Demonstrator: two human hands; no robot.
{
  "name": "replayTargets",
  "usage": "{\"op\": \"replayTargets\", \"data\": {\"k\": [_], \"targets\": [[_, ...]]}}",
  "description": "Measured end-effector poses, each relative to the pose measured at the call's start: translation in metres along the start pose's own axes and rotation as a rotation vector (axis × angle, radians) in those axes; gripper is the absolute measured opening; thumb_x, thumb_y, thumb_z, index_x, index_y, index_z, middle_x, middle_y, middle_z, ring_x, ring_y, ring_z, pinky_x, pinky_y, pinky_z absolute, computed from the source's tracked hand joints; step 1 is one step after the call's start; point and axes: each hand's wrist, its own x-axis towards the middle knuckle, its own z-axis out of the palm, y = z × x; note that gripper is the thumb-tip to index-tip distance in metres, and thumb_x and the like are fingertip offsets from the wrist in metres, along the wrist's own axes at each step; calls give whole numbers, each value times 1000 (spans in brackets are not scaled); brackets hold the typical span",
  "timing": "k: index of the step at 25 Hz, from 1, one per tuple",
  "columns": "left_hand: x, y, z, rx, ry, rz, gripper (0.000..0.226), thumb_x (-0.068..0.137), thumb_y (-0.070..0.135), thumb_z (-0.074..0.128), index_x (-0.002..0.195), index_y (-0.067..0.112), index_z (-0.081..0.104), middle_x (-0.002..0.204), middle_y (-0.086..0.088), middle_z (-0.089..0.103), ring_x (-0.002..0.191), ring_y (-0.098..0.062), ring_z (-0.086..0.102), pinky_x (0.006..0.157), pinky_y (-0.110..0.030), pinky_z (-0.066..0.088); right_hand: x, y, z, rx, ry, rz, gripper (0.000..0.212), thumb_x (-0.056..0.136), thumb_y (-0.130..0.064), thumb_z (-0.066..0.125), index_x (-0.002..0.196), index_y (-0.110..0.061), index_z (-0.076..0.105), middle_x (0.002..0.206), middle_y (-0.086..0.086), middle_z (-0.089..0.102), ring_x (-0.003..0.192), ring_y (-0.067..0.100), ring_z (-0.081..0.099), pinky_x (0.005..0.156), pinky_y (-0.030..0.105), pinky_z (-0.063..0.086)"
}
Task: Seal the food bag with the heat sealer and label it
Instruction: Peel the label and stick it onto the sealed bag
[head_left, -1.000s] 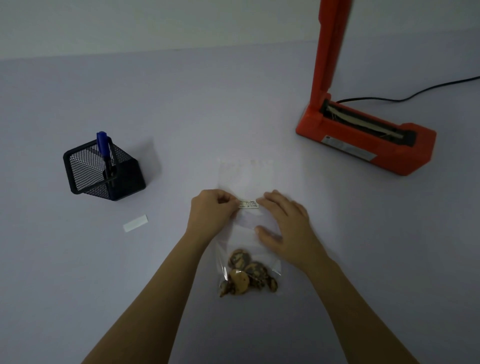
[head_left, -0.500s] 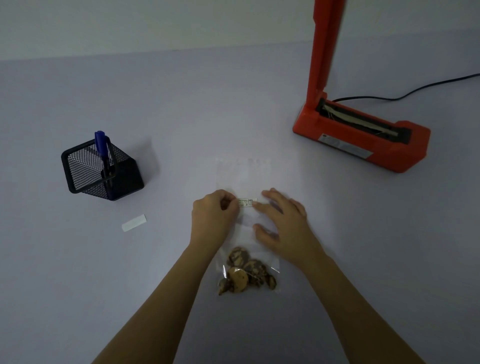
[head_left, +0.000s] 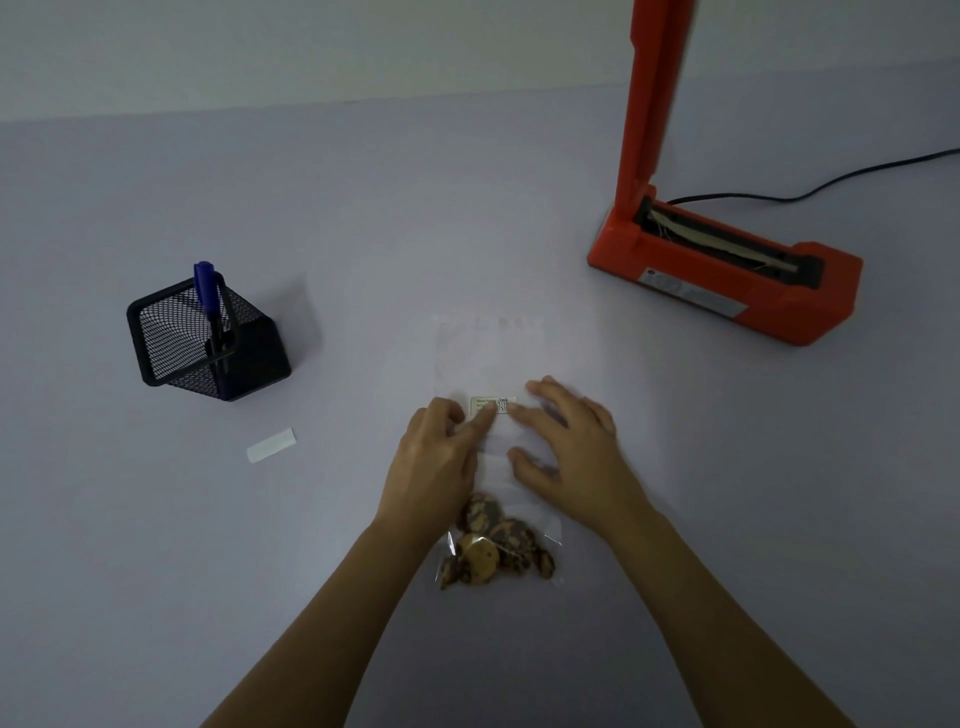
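A clear plastic food bag (head_left: 488, 353) lies flat on the table, with brown cookies (head_left: 493, 545) bunched at its near end. A small white label (head_left: 492, 404) with dark print sits across the bag's middle. My left hand (head_left: 436, 462) rests on the bag, its index finger stretched out and pressing the label's left part. Spread flat on the bag, my right hand (head_left: 566, 452) touches the label's right end with its fingertips. The orange heat sealer (head_left: 727, 270) stands at the right with its arm raised.
A black mesh pen holder (head_left: 208, 338) with a blue marker (head_left: 208, 291) stands at the left. A white paper strip (head_left: 270, 445) lies in front of it. The sealer's black cord (head_left: 831, 182) runs off to the right.
My left hand has uncurled: its index finger now stretches over the label and presses it. My right hand stays spread on the bag, fingertips at the label's right end.
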Motion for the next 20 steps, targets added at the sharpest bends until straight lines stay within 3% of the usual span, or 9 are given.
{"op": "replayTargets", "data": {"k": [7, 15, 20], "targets": [[9, -2, -3, 84, -31, 89, 41, 85, 17, 38, 112, 12, 68, 89, -16, 60, 67, -29, 60, 57, -35, 55, 0, 0, -1, -8, 11, -6, 45, 80, -42, 51, 120, -22, 59, 137, 3, 49, 134, 12, 32, 104, 37, 24], [12, -8, -5, 132, -52, -4, 35, 80, 13, 58, 113, 16, 67, 95, -16, 60, 73, -30, 62, 57, -38, 52, 1, 0, 1, -9, 15, -10, 44, 80, -42, 52, 118, -22, 60, 137, 2, 49, 134, 10, 30, 104, 35, 23], [8, -9, -3, 129, -35, -35, 37, 81, 14, 59, 117, 15, 64, 97, -17, 60, 75, -32, 62, 59, -40, 53, 1, 0, -1, -22, 18, -4, 49, 80, -41, 51, 127, -25, 53, 136, 1, 48, 133, 10, 31, 104, 35, 23]]}}
